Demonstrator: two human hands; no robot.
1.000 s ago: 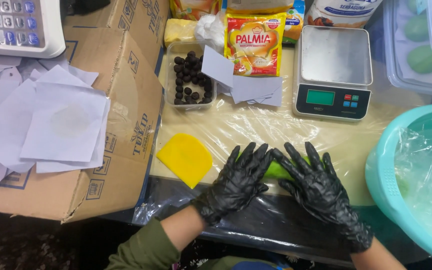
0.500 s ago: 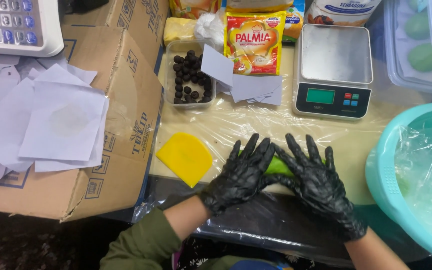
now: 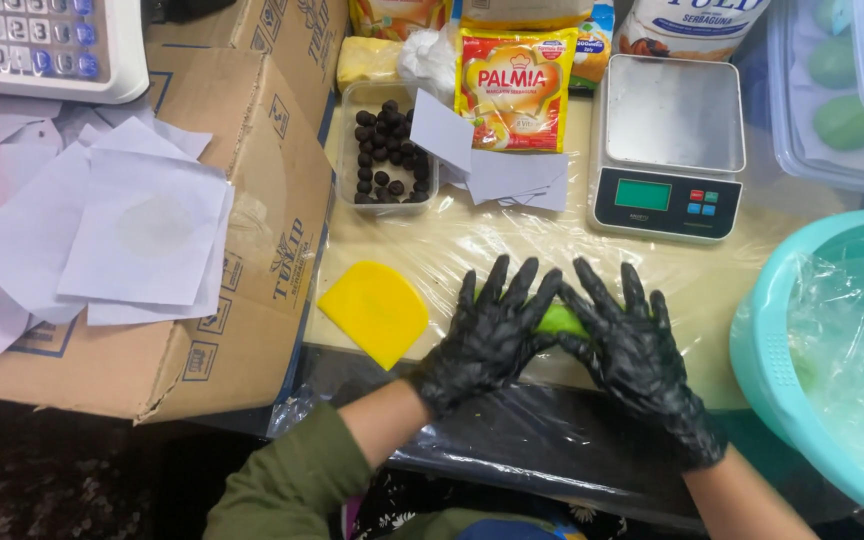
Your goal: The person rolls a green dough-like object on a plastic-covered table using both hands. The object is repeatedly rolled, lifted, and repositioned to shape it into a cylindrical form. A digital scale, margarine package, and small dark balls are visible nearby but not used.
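Both gloved hands, left hand (image 3: 487, 335) and right hand (image 3: 632, 345), press flat, fingers spread, on green dough (image 3: 560, 320) (unfilled yet); dark filling balls (image 3: 385, 150) wait far left.

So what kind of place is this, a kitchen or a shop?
Probably a small home baking or sweet-making workspace: a digital scale, a tray of dark filling balls, and gloved hands pressing green dough on a plastic-covered table.

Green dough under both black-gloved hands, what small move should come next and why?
Probably a further short roll forward: the left hand and right hand lie flat over the green dough piece on the plastic-wrapped board, so only a sliver shows.
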